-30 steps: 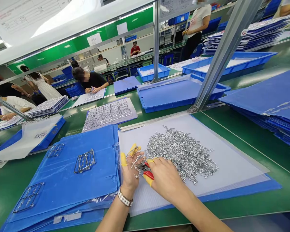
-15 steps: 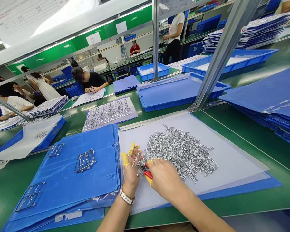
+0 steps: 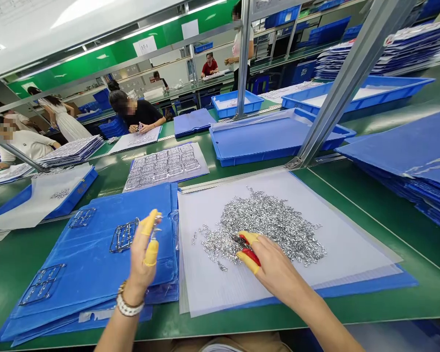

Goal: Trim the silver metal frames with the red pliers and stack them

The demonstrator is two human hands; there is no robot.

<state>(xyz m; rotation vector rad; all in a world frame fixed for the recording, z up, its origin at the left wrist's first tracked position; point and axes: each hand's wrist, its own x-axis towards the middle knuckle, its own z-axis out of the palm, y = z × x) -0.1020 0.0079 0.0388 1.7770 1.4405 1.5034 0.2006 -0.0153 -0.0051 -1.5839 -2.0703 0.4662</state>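
My left hand (image 3: pixel 143 254), with yellow finger covers, is raised over the blue sheets (image 3: pixel 95 278). Between its thumb and fingers shiny bits of a metal wire frame (image 3: pixel 156 226) show; the rest is hidden or blurred. Just behind the hand, a dark wire frame (image 3: pixel 121 236) lies on the top sheet. Two more frames, one at the back (image 3: pixel 82 218) and one near the front left (image 3: pixel 42 284), rest there too. My right hand (image 3: pixel 271 259) is closed on red-handled pliers (image 3: pixel 252 255), jaws at the near left edge of a pile of small silvery metal pieces (image 3: pixel 271 220).
White sheeting (image 3: pixel 209 288) lies under the pile. Beyond it stand a blue tray (image 3: pixel 256 142) and a board of wire frames (image 3: pixel 165 165). Metal posts (image 3: pixel 344 93) rise from the green table (image 3: pixel 381 303). Blue sheets (image 3: pixel 407 151) are stacked at right. A co-worker (image 3: pixel 137 110) sits opposite.
My left hand has moved left with the wire frame, away from the pliers and over the blue sheets. My right hand has shifted slightly right with the pliers, over the pile's edge.
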